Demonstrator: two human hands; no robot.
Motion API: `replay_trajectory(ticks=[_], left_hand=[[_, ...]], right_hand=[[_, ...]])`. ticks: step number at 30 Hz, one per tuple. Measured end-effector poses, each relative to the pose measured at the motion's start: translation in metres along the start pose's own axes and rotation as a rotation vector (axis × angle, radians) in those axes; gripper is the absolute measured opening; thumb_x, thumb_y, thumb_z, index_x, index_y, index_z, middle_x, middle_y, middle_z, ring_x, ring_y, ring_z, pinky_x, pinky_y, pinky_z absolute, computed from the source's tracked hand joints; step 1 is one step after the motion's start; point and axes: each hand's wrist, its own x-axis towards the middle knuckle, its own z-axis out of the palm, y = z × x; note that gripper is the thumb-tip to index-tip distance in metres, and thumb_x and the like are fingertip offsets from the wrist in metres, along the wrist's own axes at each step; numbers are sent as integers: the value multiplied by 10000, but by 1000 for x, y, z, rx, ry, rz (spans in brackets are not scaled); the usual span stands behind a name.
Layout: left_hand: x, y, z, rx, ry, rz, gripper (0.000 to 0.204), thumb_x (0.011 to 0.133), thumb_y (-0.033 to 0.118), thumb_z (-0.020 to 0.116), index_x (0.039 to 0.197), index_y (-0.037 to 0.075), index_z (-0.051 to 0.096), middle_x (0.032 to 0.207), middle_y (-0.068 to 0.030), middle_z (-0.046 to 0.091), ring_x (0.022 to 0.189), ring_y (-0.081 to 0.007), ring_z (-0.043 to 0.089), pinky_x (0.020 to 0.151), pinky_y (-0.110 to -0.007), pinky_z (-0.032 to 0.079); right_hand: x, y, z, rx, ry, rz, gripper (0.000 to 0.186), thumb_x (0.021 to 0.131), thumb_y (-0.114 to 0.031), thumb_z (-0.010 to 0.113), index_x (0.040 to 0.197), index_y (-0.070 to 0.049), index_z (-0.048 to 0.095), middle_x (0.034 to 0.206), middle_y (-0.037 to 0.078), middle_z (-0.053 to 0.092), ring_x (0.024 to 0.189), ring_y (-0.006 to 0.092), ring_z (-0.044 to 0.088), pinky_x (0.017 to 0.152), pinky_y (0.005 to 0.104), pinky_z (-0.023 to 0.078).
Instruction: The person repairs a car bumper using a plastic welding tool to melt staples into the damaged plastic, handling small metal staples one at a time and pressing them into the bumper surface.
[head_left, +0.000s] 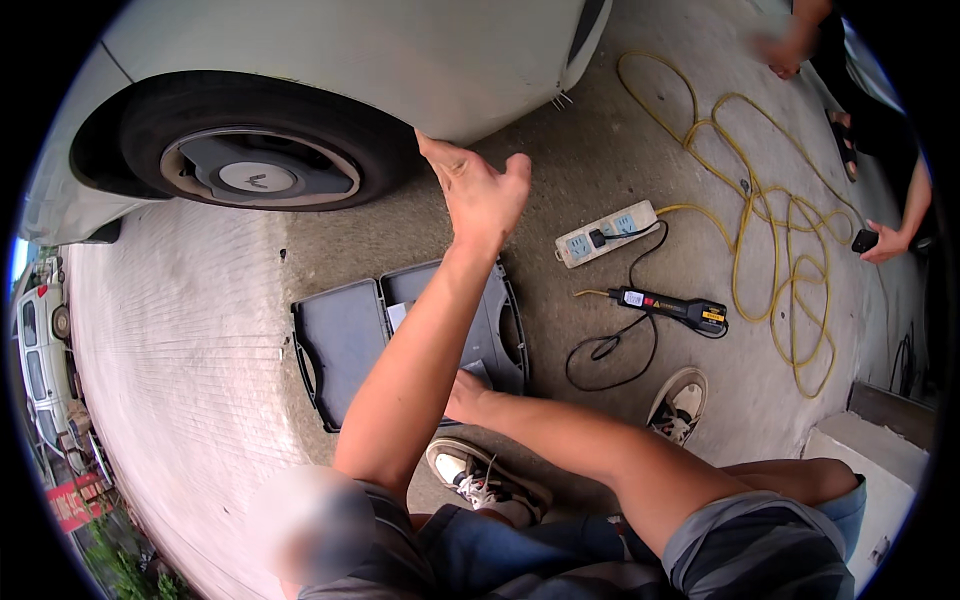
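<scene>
- Near the car's wheel [270, 175], the left hand [480, 195] reaches up to the lower edge of the pale car body [430, 70]; its thumb stands spread from the fingers, whose tips meet or nearly meet the panel; nothing shows in its grasp.
- Below it, the right hand [470, 397] is at the near edge of the open grey case [340, 315]; its fingers are mostly behind the left forearm [415, 370], so how far they are curled, and whether they hold anything, I cannot tell.
- Judging by this, the step in hand is feeling or pointing at the panel edge with one hand while the other is busy at the case; lifting anything out would call for room past that forearm, which crosses the case.
- The case lies unfolded on the ground, handle cut-outs outward; a white piece [398, 316] shows in it by the forearm, and a pale flat item [477, 371] beside the right hand; what these are is too hidden to say.
- Right of the case lies a black handheld tool [672, 305] with a yellowish tip; its dark lead loops on the concrete; a black plug [598, 238] sits in the white power strip [632, 220], which a yellow cable [740, 245] joins.
- Farther right, a co-worker's hand [890, 243] holds a small black object [864, 240].
</scene>
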Motion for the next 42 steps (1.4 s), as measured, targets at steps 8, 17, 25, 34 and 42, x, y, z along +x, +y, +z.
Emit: replay_trajectory(ticks=[8,17,25,34,42], left_hand=[[-8,35,-22,262,-79,-227,919,717,202,677,1351,15,38,1243,-314,472,1150,-459,507,1032,-471,373],[7,44,-31,135,-302,-441,892,755,243,662,1251,-193,63,1012,-268,638,939,-289,658,904,-323,482],[7,44,-40,143,-438,-443,334,877,189,629,1024,-109,655,975,-173,700,961,-208,631,983,-291,387],[7,43,-27,153,-283,-431,290,870,99,655,957,-173,604,844,-184,717,810,-220,693,803,-290,520],[10,56,-23,-38,-256,-414,424,860,33,681,1031,-212,380,893,-232,684,788,-235,691,700,-290,584]], right_hand=[[-48,147,-268,223,-104,316,177,888,-207,602,956,-45,623,863,135,679,830,328,658,731,452,520],[-37,180,-342,545,548,274,86,833,-39,657,902,0,625,754,104,671,699,186,660,658,302,505],[-13,170,-319,576,691,203,92,817,-14,648,904,6,629,782,120,672,723,226,677,649,308,511],[-24,181,-328,620,596,230,94,821,-45,661,894,11,643,793,104,684,716,178,672,641,297,513],[-23,181,-315,883,551,345,176,844,-80,669,988,8,620,815,86,691,721,138,650,656,285,512]])
